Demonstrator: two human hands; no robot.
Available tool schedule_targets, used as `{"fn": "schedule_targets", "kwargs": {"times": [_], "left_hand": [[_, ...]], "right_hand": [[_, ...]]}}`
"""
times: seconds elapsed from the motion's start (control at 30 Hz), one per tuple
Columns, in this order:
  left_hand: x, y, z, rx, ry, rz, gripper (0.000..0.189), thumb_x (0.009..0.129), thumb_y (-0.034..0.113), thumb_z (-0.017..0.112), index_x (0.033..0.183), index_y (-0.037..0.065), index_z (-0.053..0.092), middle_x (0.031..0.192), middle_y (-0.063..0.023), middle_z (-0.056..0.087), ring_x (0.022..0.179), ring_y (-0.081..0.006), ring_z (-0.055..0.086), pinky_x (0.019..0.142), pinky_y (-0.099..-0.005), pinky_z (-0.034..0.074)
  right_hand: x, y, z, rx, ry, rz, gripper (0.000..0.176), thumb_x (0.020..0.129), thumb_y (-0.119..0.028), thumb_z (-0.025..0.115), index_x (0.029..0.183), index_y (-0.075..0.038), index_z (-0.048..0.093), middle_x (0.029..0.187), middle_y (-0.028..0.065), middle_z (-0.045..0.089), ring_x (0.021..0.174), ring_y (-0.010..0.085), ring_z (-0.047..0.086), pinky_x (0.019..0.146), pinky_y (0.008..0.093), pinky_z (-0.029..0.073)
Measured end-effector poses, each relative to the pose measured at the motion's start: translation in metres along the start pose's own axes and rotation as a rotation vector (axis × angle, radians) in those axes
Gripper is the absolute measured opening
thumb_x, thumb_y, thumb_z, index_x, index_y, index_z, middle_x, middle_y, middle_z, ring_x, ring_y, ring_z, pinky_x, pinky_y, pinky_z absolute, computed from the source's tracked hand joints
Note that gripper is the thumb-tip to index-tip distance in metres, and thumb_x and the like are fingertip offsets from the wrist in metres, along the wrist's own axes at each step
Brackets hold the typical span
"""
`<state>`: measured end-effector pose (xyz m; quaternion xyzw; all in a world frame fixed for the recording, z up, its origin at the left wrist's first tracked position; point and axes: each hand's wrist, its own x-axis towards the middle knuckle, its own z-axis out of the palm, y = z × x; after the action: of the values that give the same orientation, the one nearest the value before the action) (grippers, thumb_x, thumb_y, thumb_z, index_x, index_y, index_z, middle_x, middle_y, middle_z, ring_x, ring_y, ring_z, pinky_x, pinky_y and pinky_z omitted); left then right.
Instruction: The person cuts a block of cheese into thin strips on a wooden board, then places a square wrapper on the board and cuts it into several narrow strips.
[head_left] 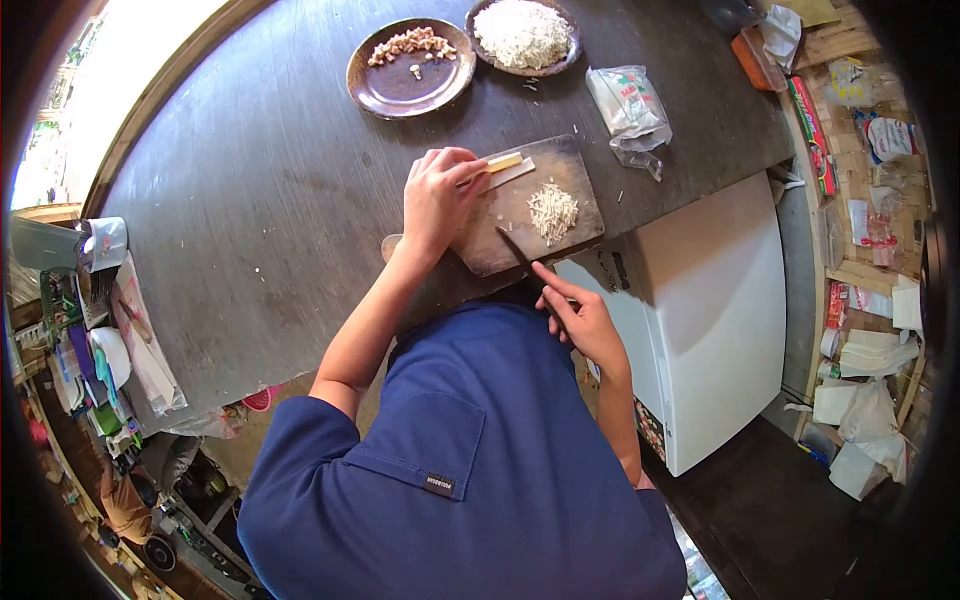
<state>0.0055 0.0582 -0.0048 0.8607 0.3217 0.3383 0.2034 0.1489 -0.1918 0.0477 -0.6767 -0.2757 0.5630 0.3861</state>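
A wooden cutting board (478,238) lies near the table's front edge. My left hand (437,195) is over its left side, with fingers closed on a pale yellow stick of food (503,162). Alongside that stick is a flat whitish piece (514,177). My right hand (580,318) grips a knife (514,245), its index finger stretched along the top and its dark blade pointing up and left over the board's front edge. A small heap of thin pale strips (553,212) rests on the board's right part, apart from the blade.
Beyond the board stand a brown plate (410,97) with small brown pieces and a dish of white shreds (522,36). A plastic bag of white contents (630,108) lies to the right. A white appliance (715,320) stands by the table's right front edge.
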Motion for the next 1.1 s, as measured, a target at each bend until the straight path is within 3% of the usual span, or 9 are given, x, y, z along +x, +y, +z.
{"fn": "schedule_targets", "kwargs": {"times": [0.1,0.33,0.43,0.5,0.67,0.83,0.9,1.1], "left_hand": [[-0.003,-0.004,0.003,0.028,0.015,0.048,0.013,0.088,0.017,0.084,0.099,0.010,0.083,0.102,-0.0006,0.077,0.098,-0.0240,0.070,0.090,-0.0388,0.055],[0.000,0.007,-0.015,-0.082,0.008,0.036,0.014,0.088,0.011,0.084,0.101,0.008,0.083,0.098,-0.0032,0.079,0.095,-0.0242,0.072,0.090,-0.0380,0.056],[-0.007,0.021,-0.032,-0.303,-0.137,-0.200,0.023,0.091,0.007,0.083,0.114,0.005,0.083,0.096,-0.0102,0.079,0.087,-0.0203,0.072,0.081,-0.0345,0.058],[-0.019,0.029,-0.035,-0.336,-0.191,-0.206,0.023,0.092,0.007,0.082,0.114,0.006,0.083,0.095,-0.0098,0.079,0.085,-0.0191,0.071,0.080,-0.0339,0.058],[-0.055,0.052,-0.043,-0.422,-0.408,-0.356,0.024,0.093,0.004,0.079,0.118,0.005,0.081,0.099,-0.0092,0.076,0.080,-0.0170,0.070,0.076,-0.0320,0.057],[-0.069,0.040,-0.042,-0.352,-0.372,-0.361,0.025,0.097,0.003,0.075,0.121,0.005,0.080,0.106,-0.0092,0.076,0.084,-0.0181,0.072,0.078,-0.0319,0.058],[-0.067,0.038,-0.041,-0.201,-0.301,-0.282,0.026,0.098,0.002,0.073,0.123,0.005,0.080,0.108,-0.0099,0.076,0.087,-0.0194,0.072,0.080,-0.0321,0.058],[-0.057,0.055,-0.050,-0.433,-0.456,-0.386,0.028,0.099,0.005,0.074,0.126,0.007,0.079,0.111,-0.0112,0.077,0.091,-0.0201,0.072,0.082,-0.0332,0.057]], "right_hand": [[0.009,0.005,-0.005,0.062,0.195,-0.004,0.042,0.112,-0.021,0.061,0.154,-0.023,0.063,0.093,0.0013,0.071,0.064,0.0041,0.057,0.053,0.0210,0.047],[0.006,0.005,0.007,0.115,0.277,-0.105,0.041,0.113,-0.020,0.061,0.154,-0.023,0.063,0.096,0.0015,0.071,0.065,0.0042,0.057,0.053,0.0210,0.046],[0.008,0.017,0.012,0.088,0.329,-0.159,0.042,0.112,-0.019,0.062,0.154,-0.023,0.063,0.101,0.0025,0.071,0.065,0.0046,0.056,0.054,0.0214,0.046],[0.008,0.023,0.014,-0.003,0.404,-0.194,0.043,0.112,-0.018,0.062,0.154,-0.022,0.063,0.104,0.0034,0.071,0.066,0.0056,0.056,0.054,0.0228,0.047],[0.002,0.023,0.015,-0.054,0.361,-0.227,0.045,0.111,-0.015,0.062,0.156,-0.021,0.062,0.103,0.0032,0.069,0.068,0.0058,0.056,0.058,0.0229,0.048],[0.000,0.019,0.016,-0.101,0.305,-0.251,0.047,0.110,-0.013,0.063,0.156,-0.023,0.061,0.107,0.0033,0.070,0.069,0.0049,0.055,0.058,0.0211,0.047],[-0.001,0.014,0.016,-0.135,0.296,-0.236,0.044,0.110,-0.016,0.062,0.154,-0.021,0.063,0.095,0.0079,0.066,0.070,0.0141,0.059,0.072,0.0307,0.054],[0.007,0.018,0.018,-0.281,0.284,-0.324,0.044,0.109,-0.018,0.062,0.153,-0.023,0.064,0.102,0.0122,0.068,0.088,0.0275,0.068,0.088,0.0376,0.055]]}}
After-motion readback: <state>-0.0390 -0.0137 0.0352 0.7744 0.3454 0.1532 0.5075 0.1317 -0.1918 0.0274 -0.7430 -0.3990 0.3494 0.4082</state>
